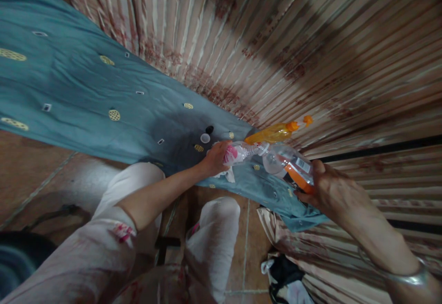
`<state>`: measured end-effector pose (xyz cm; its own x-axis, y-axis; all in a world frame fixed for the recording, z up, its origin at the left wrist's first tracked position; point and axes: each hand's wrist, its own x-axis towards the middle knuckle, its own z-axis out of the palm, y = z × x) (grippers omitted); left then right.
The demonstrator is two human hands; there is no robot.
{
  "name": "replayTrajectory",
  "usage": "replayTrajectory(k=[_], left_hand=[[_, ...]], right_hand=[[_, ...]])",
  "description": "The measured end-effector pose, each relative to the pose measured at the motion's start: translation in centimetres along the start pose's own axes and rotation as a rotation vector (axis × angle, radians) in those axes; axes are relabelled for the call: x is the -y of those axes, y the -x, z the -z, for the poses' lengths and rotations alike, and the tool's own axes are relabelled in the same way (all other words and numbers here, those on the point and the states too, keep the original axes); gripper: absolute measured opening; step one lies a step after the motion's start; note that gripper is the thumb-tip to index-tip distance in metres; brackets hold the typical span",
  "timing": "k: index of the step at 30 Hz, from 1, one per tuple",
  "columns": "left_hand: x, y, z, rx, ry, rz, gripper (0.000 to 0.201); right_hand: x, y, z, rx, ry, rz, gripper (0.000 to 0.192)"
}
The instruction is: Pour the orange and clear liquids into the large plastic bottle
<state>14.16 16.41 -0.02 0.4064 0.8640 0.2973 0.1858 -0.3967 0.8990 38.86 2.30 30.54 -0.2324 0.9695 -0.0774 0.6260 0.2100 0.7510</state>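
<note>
My left hand [217, 159] is closed around a clear plastic bottle [238, 153] with a pink and white label. A bit of white cloth or tissue [228, 174] hangs below that hand. My right hand [322, 185] grips a larger clear bottle [292, 165] with an orange and black label, tilted so its neck meets the neck of the smaller bottle. Just behind them an orange-yellow spray bottle [271, 134] touches or nearly touches the curtain. A white cap [205, 138] and a small black cap [209, 129] lie beyond my left hand.
A teal patterned cloth [79, 88] covers the long narrow surface. Pleated curtains [221, 28] hang close behind it and on the right. Dark and white clothing [286, 276] lies on the tiled floor [247, 258]. A dark round object [20, 262] stands at lower left.
</note>
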Motion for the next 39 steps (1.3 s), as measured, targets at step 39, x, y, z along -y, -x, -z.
replayTrajectory(k=[39], left_hand=[[-0.2,0.1,-0.1,0.001,-0.011,0.007,0.095]], right_hand=[[0.1,-0.4,1.1,0.019,0.037,-0.015,0.043]])
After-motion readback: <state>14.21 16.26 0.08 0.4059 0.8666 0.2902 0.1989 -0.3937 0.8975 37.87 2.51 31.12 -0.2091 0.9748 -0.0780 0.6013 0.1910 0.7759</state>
